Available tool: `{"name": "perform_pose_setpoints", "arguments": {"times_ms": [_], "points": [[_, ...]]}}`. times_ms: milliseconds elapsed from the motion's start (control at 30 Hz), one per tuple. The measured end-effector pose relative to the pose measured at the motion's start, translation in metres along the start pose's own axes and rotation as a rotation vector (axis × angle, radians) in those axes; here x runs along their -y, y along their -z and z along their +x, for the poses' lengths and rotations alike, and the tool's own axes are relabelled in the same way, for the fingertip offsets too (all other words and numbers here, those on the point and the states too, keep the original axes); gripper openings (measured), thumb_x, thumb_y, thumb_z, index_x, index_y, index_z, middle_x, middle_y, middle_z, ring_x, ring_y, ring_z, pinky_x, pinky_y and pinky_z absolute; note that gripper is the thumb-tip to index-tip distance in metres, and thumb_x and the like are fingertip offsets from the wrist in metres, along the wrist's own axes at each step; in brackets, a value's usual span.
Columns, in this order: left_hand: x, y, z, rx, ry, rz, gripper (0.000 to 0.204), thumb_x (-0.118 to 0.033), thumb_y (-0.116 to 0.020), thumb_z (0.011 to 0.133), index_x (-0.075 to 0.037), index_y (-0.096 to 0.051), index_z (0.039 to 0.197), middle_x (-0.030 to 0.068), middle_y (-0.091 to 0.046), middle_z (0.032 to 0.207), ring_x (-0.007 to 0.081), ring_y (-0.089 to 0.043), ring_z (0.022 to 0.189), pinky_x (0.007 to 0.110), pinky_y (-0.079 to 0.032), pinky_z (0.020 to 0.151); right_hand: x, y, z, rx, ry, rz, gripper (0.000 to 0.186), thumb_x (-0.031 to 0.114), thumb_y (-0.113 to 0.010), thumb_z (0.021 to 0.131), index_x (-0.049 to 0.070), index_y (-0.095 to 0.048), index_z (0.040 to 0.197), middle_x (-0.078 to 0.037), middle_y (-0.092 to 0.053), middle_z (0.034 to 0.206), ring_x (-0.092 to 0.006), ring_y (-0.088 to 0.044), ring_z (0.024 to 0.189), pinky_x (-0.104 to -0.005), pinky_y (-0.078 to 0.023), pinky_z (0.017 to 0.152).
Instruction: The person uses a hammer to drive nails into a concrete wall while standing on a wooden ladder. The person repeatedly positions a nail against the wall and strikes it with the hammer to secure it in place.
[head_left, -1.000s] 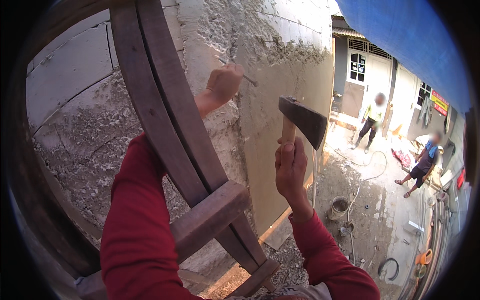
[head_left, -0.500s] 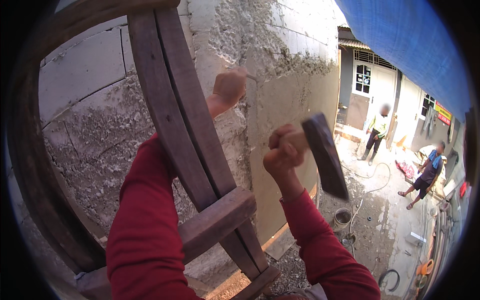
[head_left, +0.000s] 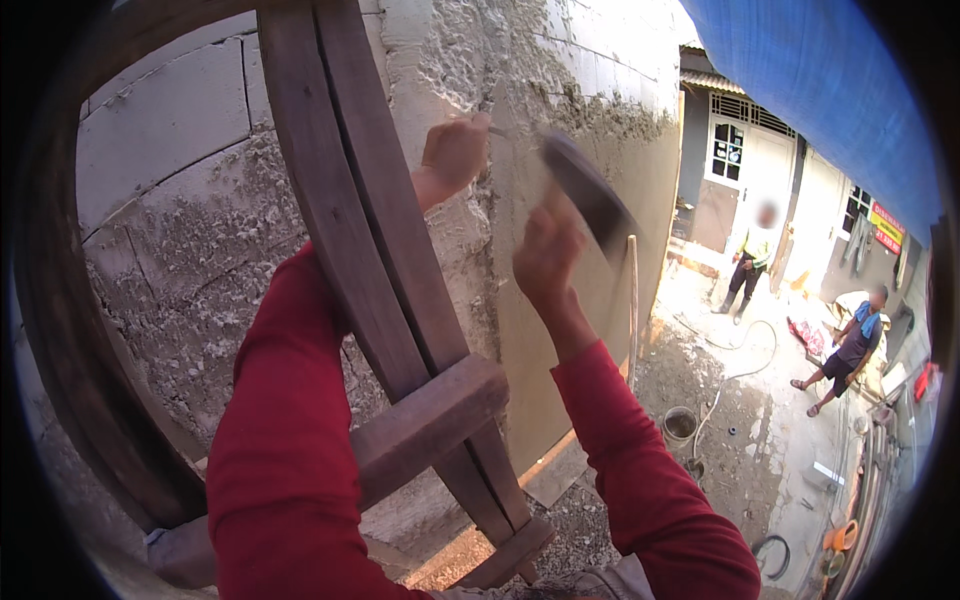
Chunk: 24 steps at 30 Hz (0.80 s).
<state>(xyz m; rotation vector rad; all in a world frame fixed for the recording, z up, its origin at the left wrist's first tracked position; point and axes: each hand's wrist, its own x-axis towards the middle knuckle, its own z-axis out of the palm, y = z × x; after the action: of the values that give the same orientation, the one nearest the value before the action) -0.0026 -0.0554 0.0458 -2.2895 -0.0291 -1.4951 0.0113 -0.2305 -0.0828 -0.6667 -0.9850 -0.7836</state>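
My left hand (head_left: 455, 152) is closed at the rough corner of the wall (head_left: 590, 190), pinching a thin metal nail (head_left: 499, 131) whose free end points right. That arm passes behind the wooden ladder (head_left: 385, 230), which hides part of the forearm. My right hand (head_left: 550, 255) grips the pale wooden handle of a hammer (head_left: 590, 190). The dark, heavy hammer head is blurred by motion and hangs in front of the smooth plastered face, right of the nail. A gap shows between the hammer and the nail.
A ladder rung (head_left: 430, 425) crosses between my forearms. On the ground far below are a bucket (head_left: 679, 426), a pale hose (head_left: 745, 372) and an orange pot (head_left: 842, 535). Two people stand down there, one in a light top (head_left: 752, 255). A blue tarp (head_left: 830, 90) hangs at upper right.
My right hand has swung the hammer up and to the left, nearer the nail. My left hand has shifted slightly upward, still pinching the nail.
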Motion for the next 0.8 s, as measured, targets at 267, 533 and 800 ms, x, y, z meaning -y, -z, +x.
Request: {"name": "perform_pose_setpoints", "arguments": {"times_ms": [267,533,800], "points": [[0.019,0.009,-0.006,0.03,-0.015,0.014,0.015,-0.003,-0.06,0.086,-0.004,-0.064,0.101,0.0202,-0.071,0.085,0.0359,-0.071,0.081,0.045,-0.057,0.073,0.051,0.006,0.032,-0.038,0.128,-0.021,0.046,0.042,-0.047,0.107,0.006,-0.052,0.079,0.001,-0.049,0.057,-0.0097,-0.047,0.048,-0.0293,-0.035,0.042],[0.0,-0.012,0.011,-0.03,-0.088,-0.083,0.016,-0.003,-0.062,0.086,-0.004,-0.065,0.102,0.0194,-0.071,0.086,0.0353,-0.071,0.081,0.045,-0.057,0.072,-0.028,0.016,-0.01,0.206,-0.156,-0.49,0.037,0.034,-0.052,0.105,0.004,-0.053,0.082,-0.004,-0.055,0.063,-0.0129,-0.05,0.05,-0.029,-0.035,0.045],[0.014,0.004,-0.004,0.031,-0.026,0.001,0.019,-0.002,-0.062,0.084,-0.005,-0.065,0.102,0.0174,-0.072,0.088,0.0351,-0.071,0.083,0.045,-0.057,0.073,0.015,-0.007,-0.006,-0.043,0.103,0.162,0.037,0.034,-0.055,0.103,0.003,-0.055,0.084,-0.005,-0.053,0.056,-0.0167,-0.052,0.049,-0.0342,-0.038,0.044]]}}
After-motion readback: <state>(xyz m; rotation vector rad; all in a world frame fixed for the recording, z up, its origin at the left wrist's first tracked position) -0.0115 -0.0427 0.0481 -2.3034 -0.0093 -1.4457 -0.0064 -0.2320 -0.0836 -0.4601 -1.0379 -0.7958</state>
